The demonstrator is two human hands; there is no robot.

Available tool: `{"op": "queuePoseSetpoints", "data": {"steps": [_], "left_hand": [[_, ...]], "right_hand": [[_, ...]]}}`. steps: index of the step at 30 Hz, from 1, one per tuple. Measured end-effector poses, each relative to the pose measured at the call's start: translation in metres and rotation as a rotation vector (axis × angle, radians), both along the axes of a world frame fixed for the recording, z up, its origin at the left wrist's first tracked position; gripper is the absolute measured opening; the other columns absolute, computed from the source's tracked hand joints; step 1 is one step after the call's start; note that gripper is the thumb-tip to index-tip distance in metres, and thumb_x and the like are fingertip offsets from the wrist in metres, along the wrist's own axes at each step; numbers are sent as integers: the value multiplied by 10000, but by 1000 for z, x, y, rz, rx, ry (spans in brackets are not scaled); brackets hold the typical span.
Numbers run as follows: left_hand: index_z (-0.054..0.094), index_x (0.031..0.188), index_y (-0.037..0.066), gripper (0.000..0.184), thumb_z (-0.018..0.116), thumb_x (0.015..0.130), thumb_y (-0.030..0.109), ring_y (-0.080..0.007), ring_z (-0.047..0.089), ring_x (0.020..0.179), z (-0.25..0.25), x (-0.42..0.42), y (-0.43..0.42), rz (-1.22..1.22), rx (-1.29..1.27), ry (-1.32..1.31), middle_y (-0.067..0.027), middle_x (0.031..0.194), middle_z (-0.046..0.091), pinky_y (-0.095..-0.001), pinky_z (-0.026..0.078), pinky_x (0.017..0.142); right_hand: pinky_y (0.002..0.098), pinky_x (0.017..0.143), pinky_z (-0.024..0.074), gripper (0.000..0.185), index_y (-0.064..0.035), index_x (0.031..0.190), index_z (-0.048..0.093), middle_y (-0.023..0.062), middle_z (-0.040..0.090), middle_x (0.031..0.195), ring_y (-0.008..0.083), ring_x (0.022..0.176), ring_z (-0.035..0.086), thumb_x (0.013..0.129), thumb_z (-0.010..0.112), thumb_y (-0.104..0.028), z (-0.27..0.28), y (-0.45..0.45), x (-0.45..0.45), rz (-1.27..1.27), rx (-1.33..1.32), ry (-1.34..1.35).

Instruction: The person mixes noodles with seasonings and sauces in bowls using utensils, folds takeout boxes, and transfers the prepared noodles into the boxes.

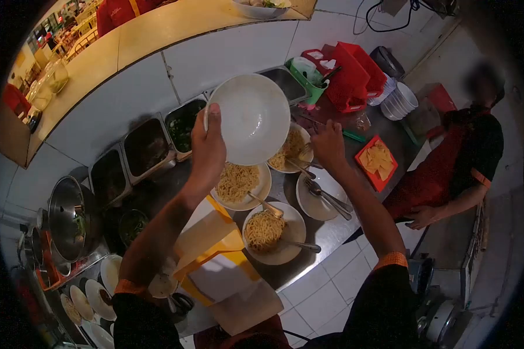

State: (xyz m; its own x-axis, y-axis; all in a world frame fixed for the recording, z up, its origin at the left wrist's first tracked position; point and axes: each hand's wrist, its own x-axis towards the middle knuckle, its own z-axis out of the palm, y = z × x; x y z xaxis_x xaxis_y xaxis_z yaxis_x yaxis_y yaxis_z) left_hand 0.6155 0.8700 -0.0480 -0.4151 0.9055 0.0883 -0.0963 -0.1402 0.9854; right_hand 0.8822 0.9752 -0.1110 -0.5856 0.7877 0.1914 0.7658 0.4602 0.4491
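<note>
My left hand grips a white bowl by its rim, thumb on the edge, and tilts it so its bare inside faces me. My right hand is closed beside the far noodle bowl; whatever its fingers hold is too small or hidden to make out. Below the raised bowl stand a bowl of noodles and a nearer bowl of noodles, each with cutlery in it. A third bowl of noodles is partly covered by the white bowl. Under my right forearm, another bowl holds forks and spoons.
Metal food containers line the wall at left, near a large steel bowl. An open cardboard box stands in front of me. A red tray of yellowish pieces and stacked bowls are at right, where another person stands.
</note>
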Motion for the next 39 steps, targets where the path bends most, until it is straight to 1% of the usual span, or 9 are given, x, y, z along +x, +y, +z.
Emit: {"op": "queuePoseSetpoints", "data": {"steps": [9, 12, 19, 21, 23, 27, 29, 35, 39], "left_hand": [[514, 1170, -12, 662, 436, 906, 591, -163, 589, 884, 60, -49, -162, 0, -245, -220, -99, 1019, 599, -321, 480, 809], [521, 1190, -31, 753, 471, 860, 643, -187, 578, 934, 79, -68, -258, 170, -361, -269, -120, 1044, 606, -340, 444, 854], [413, 1290, -71, 809, 355, 905, 638, -264, 557, 1082, 73, -116, -529, 720, -571, 96, -170, 1243, 524, -346, 399, 956], [350, 1326, -72, 772, 332, 934, 593, -273, 572, 1068, 59, -145, -612, 839, -536, -284, -177, 1255, 501, -356, 443, 926], [321, 1339, -69, 755, 358, 937, 569, -258, 578, 1049, 70, -169, -671, 1099, -276, -713, -184, 1213, 520, -352, 484, 877], [363, 1319, -66, 747, 447, 915, 556, -241, 585, 1013, -1, -246, -815, 1110, -367, -72, -184, 1206, 523, -349, 501, 831], [415, 1293, -68, 706, 468, 921, 530, -207, 567, 998, -37, -294, -858, 1257, -334, -416, -167, 1167, 546, -331, 497, 813], [553, 1179, -52, 490, 552, 932, 371, -160, 547, 955, -142, -363, -885, 1340, -410, -398, -97, 1059, 622, -300, 441, 826], [576, 1122, -71, 471, 579, 916, 353, -199, 589, 908, -156, -368, -875, 1280, -438, -385, -148, 1026, 639, -324, 459, 804]], "right_hand": [[431, 727, 436, 176, -92, 745, 677, 112, 642, 791, 270, 830, 593, 741, 596, -248, 72, -30, -17, -196, 203, 49], [393, 670, 497, 319, -84, 974, 669, 121, 646, 881, 253, 769, 626, 840, 596, -364, 99, -24, 26, 309, -4, 424], [365, 736, 465, 151, -38, 972, 641, 115, 611, 925, 257, 889, 588, 828, 596, -32, 193, -249, -210, 623, -428, 758], [387, 714, 444, 127, -34, 906, 637, 115, 592, 851, 278, 834, 575, 782, 630, -6, 212, -358, -300, 907, -324, 553], [403, 796, 399, 203, -51, 877, 676, 99, 592, 819, 271, 826, 556, 706, 656, 56, 194, -436, -373, 1038, -411, 547], [400, 775, 390, 199, -55, 908, 667, 79, 595, 935, 252, 878, 560, 714, 627, -38, 101, -558, -534, 1270, -403, 611], [393, 802, 369, 190, -63, 914, 670, 75, 581, 898, 243, 883, 542, 728, 636, -70, 66, -613, -605, 1261, -381, 553], [379, 840, 344, 156, -80, 923, 682, 70, 597, 872, 236, 883, 548, 784, 618, -107, -22, -698, -700, 1328, -301, 368], [401, 840, 357, 113, -99, 897, 700, 83, 645, 803, 233, 881, 601, 827, 614, -122, -28, -680, -705, 597, -1262, 457]]}}
